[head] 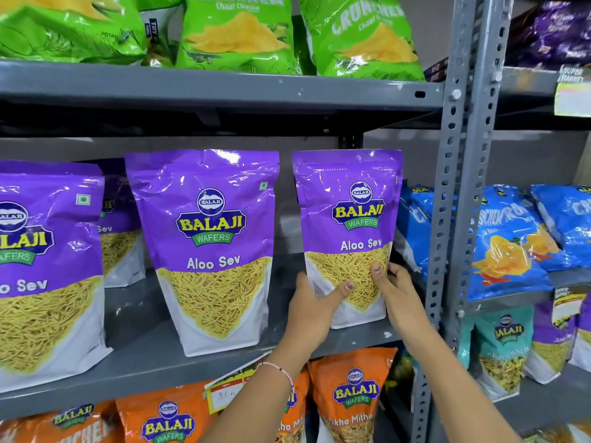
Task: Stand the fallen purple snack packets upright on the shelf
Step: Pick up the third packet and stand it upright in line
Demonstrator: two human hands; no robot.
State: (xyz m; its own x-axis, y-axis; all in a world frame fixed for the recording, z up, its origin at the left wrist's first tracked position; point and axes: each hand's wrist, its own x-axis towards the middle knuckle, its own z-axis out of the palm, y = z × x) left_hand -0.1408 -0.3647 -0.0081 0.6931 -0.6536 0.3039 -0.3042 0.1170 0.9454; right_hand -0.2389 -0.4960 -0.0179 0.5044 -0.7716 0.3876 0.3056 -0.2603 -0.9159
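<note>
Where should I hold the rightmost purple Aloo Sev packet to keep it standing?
Hold the rightmost Aloo Sev packet low, at its two side edges near the wide gusseted base, coming from the front. That is where the left hand and right hand grip it now. The pouch stands upright and narrows toward the top, so a low grip likely steadies it best.

I'm in a grocery shop aisle: grey slotted-steel shelf point(224, 87) racks stocked with rows of branded snack packets point(211, 238), and a handwritten price tag point(224, 396) clipped on the shelf edge.
</note>
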